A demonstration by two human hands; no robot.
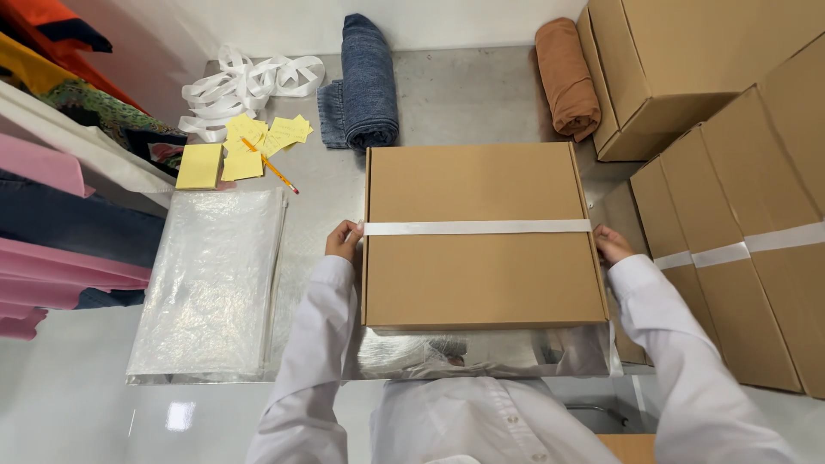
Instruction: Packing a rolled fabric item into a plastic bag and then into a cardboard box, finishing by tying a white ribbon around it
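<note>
The left hand (344, 240) is pinching the left end of a white strap (477, 227) against the left wall of a shut brown cardboard box (481, 275), fingers curled narrowly around the band where it is turning over the edge. The right hand (612, 244) is doing the mirror job at the right wall, though whether its fingers are actually gripping the strap's end or only pressing beside it cannot be told, since the box edge is hiding them. The box is lying directly between the two hands, on the metal table (447, 94) straight ahead of the person, with the strap running side to side across the lid (so its long axis is joining hand to hand), and both hands are sitting equally close to it. Under the box's near edge a shiny silver sheet (481, 354) is showing. To the left a stack of clear plastic bags (210, 283) is lying flat, and beyond it are yellow sticky notes (199, 166), a pencil (273, 169) and loose white strapping (245, 86). Rolled denim (368, 82) and a rolled rust-brown cloth (567, 77) are resting at the far edge, with more strapped boxes (739, 258) stacked on the right.
</note>
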